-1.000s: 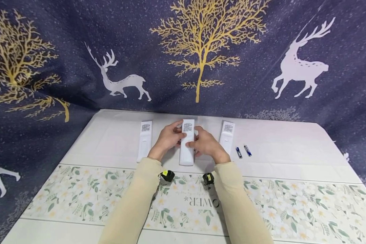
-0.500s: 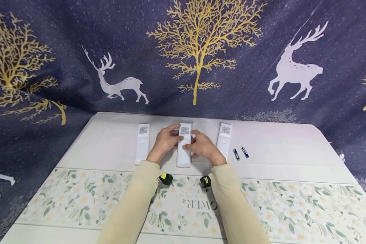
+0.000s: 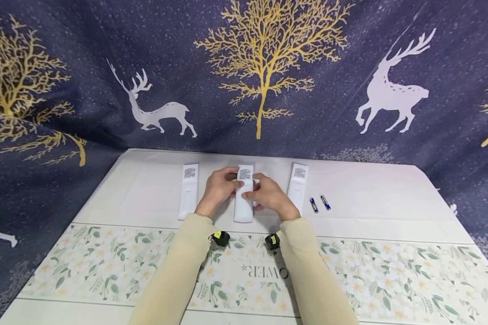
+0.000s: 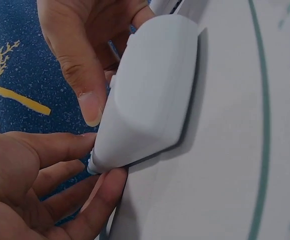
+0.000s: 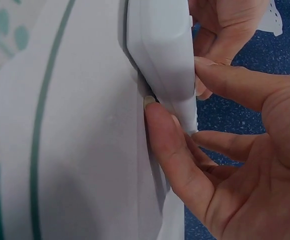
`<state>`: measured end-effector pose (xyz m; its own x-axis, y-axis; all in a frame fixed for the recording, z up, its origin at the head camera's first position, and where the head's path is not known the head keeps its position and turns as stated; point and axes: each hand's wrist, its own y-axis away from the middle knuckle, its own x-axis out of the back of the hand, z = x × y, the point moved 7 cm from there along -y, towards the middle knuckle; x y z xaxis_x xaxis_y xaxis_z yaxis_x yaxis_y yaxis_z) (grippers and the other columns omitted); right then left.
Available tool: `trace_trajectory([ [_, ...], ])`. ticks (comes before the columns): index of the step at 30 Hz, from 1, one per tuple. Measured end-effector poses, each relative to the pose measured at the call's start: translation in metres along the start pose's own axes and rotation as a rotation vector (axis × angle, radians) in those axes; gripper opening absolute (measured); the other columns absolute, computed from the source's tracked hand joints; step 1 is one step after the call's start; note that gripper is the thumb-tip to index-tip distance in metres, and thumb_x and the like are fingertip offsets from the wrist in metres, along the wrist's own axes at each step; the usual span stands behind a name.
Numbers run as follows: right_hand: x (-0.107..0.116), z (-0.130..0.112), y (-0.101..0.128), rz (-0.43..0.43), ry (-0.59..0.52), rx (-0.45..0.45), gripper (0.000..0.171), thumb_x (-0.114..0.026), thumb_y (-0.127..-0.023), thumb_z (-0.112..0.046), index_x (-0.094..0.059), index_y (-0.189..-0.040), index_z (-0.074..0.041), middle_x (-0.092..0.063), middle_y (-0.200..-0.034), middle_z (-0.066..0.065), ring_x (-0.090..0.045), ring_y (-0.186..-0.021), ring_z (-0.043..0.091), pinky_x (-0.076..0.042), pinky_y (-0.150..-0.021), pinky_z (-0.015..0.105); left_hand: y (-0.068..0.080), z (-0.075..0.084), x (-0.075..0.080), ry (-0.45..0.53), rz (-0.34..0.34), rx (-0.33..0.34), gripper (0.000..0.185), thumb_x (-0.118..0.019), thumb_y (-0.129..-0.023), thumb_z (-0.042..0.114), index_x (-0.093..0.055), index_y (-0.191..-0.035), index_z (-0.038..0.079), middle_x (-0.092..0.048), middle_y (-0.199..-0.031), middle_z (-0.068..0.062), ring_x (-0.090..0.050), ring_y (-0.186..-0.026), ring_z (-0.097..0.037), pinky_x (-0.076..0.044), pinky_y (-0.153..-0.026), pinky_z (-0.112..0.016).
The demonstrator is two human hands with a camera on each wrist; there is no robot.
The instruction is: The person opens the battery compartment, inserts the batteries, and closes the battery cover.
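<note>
A white remote control [image 3: 244, 208] lies at the middle of the table, back side up, with a printed label at its far end. My left hand [image 3: 219, 188] holds its left edge near the label, thumb on the back and fingers along the side. Against the right edge, my right hand [image 3: 271, 197] grips lower down, its thumb on the back cover. In the left wrist view the remote's rounded near end [image 4: 155, 75] sits on the table, and left fingertips [image 4: 112, 182] reach its far end. The right wrist view shows a right fingertip [image 5: 157, 117] at the remote's underside.
Matching white remotes lie to the left [image 3: 189, 196] and right [image 3: 297, 192], labels up. Two blue-and-silver batteries [image 3: 314, 205] rest beside the right remote. A floral strip [image 3: 370, 271] crosses the table's near part. A dark blue patterned cloth [image 3: 223, 104] hangs behind the table.
The head view has shifted slightly, moving the whole scene a little left and down. Both hands keep their hold on the middle remote, with the right thumb still on its back.
</note>
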<state>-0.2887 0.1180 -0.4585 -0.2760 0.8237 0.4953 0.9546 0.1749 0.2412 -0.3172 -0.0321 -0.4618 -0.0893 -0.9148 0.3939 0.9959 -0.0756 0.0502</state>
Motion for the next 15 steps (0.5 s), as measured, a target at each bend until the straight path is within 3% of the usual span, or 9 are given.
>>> trace_trajectory([
  [5,-0.0007,-0.0001,-0.0003,0.001,-0.009,-0.001,0.075,-0.077,-0.098,-0.011,-0.037,-0.161,0.001,-0.064,-0.115,0.021,-0.069,-0.081,0.026,-0.064,-0.066,0.034,-0.0003,0.0012,0.0005,-0.011,-0.004,-0.002,0.053,-0.078,-0.094,0.003,-0.065,-0.145,0.006,-0.07,-0.133,-0.019,-0.072,-0.109,-0.033,-0.064,-0.072,-0.03],
  [15,0.0,-0.0007,0.0004,0.009,-0.002,-0.004,0.071,-0.076,-0.099,-0.011,-0.04,-0.159,0.003,-0.062,-0.116,0.021,-0.069,-0.086,0.028,-0.064,-0.068,0.034,-0.0015,0.0015,0.0005,-0.091,0.011,-0.029,0.051,-0.08,-0.093,0.005,-0.068,-0.142,0.007,-0.071,-0.132,-0.017,-0.074,-0.1,-0.029,-0.062,-0.066,-0.026],
])
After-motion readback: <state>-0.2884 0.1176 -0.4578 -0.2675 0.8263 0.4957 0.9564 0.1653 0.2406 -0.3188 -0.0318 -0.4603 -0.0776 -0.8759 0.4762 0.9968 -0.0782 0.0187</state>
